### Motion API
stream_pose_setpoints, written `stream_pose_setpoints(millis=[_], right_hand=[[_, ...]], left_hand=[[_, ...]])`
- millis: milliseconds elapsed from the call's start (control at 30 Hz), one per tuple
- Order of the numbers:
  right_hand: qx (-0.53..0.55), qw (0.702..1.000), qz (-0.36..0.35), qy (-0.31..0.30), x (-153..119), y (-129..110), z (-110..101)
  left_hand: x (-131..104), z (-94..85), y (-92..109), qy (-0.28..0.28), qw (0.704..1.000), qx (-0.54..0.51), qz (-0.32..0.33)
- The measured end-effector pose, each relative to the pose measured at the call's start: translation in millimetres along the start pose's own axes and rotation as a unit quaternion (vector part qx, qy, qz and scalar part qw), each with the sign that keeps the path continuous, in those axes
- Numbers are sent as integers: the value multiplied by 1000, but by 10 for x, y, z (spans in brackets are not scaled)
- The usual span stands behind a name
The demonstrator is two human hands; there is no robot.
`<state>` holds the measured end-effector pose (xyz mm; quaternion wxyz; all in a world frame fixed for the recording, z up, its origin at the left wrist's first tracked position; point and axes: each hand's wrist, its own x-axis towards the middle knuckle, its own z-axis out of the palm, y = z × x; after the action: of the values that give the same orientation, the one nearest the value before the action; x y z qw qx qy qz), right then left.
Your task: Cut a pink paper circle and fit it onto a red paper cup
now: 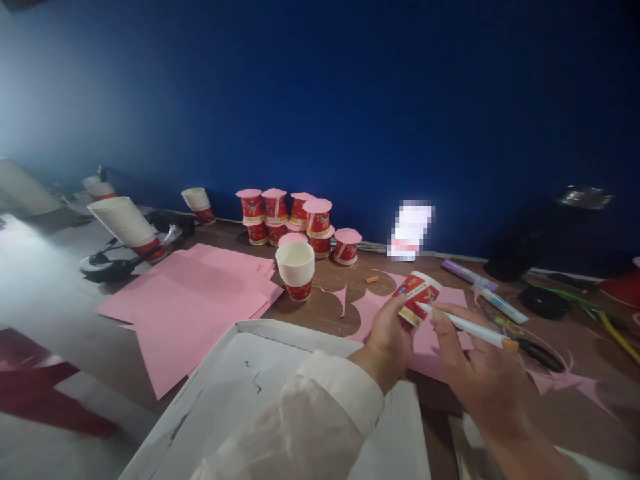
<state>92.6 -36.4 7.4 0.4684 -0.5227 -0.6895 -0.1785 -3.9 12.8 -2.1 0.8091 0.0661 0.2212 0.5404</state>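
My left hand (pixel 389 339) is wrapped round a red printed paper cup (pixel 423 291), which is tilted and held above cut pink paper (pixel 367 313). In my right hand (pixel 483 377) is a white marker pen (pixel 473 327) with an orange end; its tip is at the cup's side, though I cannot tell whether it touches. Left of my hands stands a stack of nested paper cups (pixel 296 267). Behind it, several upside-down red cups (pixel 320 220) with pink paper discs on top are piled in two layers. Beneath my left forearm lies a white tray or box lid (pixel 260 327).
Pink paper sheets (pixel 185 307) cover the table's left part. Farther left, a tall cup stack (pixel 123 223) leans over. At the right are a purple marker (pixel 469 273), a light-blue marker (pixel 503 305), black-handled scissors (pixel 543 353) and paper scraps. A lit phone (pixel 411 230) leans against the blue wall.
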Motion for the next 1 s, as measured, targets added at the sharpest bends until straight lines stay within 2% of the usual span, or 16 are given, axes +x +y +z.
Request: stream_pose_setpoints(millis=[500,667,1000], right_hand=[[-11,1000,-3,9,14,17,-2],[-19,999,26,-1,4,2,-19],[-40,999,-1,13,30,-14,-15]], left_hand=[[-5,9,20,9,1000,0,-8],[-10,12,21,10,1000,-3,-12],[0,-13,12,-4,1000,-10,-11]])
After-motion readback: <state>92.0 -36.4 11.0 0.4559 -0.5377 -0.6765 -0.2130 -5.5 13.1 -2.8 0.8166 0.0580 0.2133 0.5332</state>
